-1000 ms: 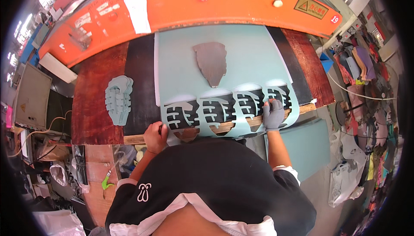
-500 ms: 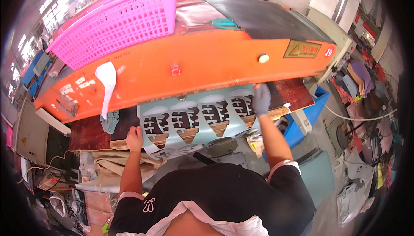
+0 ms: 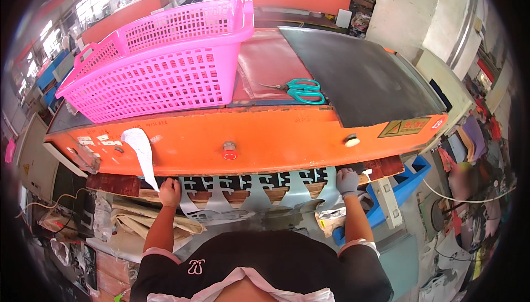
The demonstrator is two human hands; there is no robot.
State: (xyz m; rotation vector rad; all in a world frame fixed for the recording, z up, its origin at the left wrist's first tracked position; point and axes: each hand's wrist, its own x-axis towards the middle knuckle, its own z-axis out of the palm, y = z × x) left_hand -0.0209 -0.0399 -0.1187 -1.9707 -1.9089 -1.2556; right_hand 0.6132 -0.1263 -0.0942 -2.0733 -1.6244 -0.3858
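A pale blue-green sheet [image 3: 256, 194] with rows of cut-outs spans the space between my hands; its far part is hidden under the orange machine beam [image 3: 281, 142]. My bare left hand [image 3: 170, 191] is closed at the sheet's left edge, fingers curled. At the right edge, my right hand [image 3: 348, 182], in a grey glove, is closed on the sheet too. Dark shapes and the layered edge of a wooden board [image 3: 237, 196] show through the openings. The near edge of the sheet hangs past the board, toward my body.
A pink plastic basket [image 3: 160, 81] stands on the machine top, with teal-handled scissors [image 3: 303, 89] beside it. The beam carries a red button [image 3: 229, 151], a pale knob [image 3: 351, 140] and a white paper strip [image 3: 141, 150]. Brown folded material [image 3: 146, 216] lies below left; blue frame [image 3: 381, 202], right.
My view has tilted up, showing more of the machine top. My right hand has come back from the sheet's far right part to its near right edge. The beam now covers more of the sheet.
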